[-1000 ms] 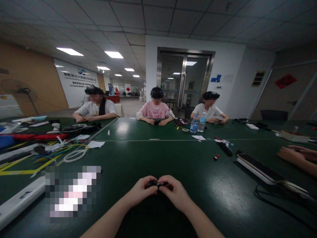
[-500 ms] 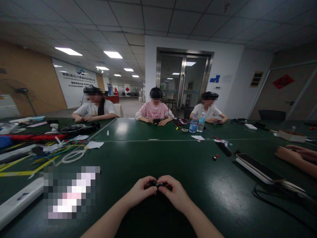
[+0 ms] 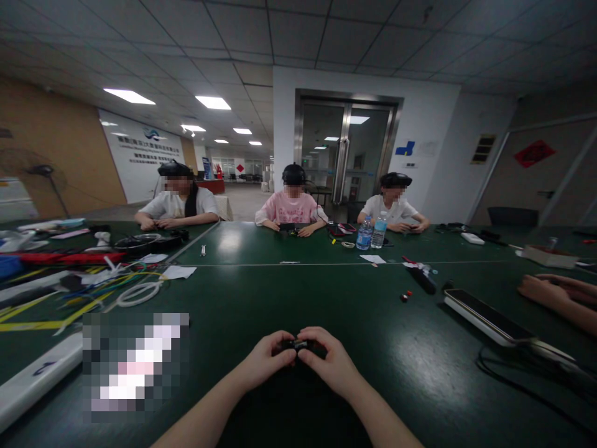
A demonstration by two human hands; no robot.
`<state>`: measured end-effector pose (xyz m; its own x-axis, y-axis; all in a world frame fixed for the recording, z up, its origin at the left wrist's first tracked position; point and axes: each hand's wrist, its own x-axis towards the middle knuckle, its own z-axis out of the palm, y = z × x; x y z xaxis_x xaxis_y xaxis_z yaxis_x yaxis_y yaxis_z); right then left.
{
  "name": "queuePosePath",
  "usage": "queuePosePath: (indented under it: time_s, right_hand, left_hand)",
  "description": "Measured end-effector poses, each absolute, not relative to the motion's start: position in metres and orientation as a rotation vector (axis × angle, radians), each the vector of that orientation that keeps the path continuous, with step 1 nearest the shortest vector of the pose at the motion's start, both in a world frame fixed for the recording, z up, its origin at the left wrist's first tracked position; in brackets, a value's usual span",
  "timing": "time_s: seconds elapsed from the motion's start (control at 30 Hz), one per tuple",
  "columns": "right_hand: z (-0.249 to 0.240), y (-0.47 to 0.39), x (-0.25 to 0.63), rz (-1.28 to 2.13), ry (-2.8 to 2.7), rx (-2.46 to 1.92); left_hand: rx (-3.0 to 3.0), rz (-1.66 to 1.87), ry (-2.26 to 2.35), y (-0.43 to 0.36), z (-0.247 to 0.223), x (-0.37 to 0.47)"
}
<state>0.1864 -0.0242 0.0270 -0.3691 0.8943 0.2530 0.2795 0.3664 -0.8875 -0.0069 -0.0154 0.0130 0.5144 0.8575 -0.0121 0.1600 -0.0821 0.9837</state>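
My left hand [image 3: 269,356] and my right hand [image 3: 327,356] meet over the near middle of the green table [image 3: 261,298]. Between their fingertips they grip a small dark object [image 3: 299,344] with a shiny, light strip on it. Its kind is too small and too covered to make out. Both thumbs press on its near side, while the curled fingers wrap round its ends and far side.
Left lie a white power strip [image 3: 40,379], cables [image 3: 137,294] and papers [image 3: 180,272]. Right are a phone on a white box [image 3: 489,317], black cords and a co-worker's hands [image 3: 550,292]. Water bottles [image 3: 364,235] stand farther back; several people sit around the table.
My right hand's fingers have shifted up slightly and the small dark object has turned a little between my hands. Across the table, a person's dark object has tilted.
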Motion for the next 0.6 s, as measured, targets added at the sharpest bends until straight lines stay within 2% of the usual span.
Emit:
queuePosePath:
  time_s: [0.2,0.6]
  right_hand:
    - [0.0291,-0.0243,0.1861,1.058,-1.829,-1.159]
    - [0.0364,-0.0284,0.1842,1.045,-1.886,-1.140]
  left_hand:
    - [1.567,0.713,0.906,-0.0190,0.0175,-0.0063]
    - [1.609,0.689,0.947,-0.0188,0.0160,-0.0060]
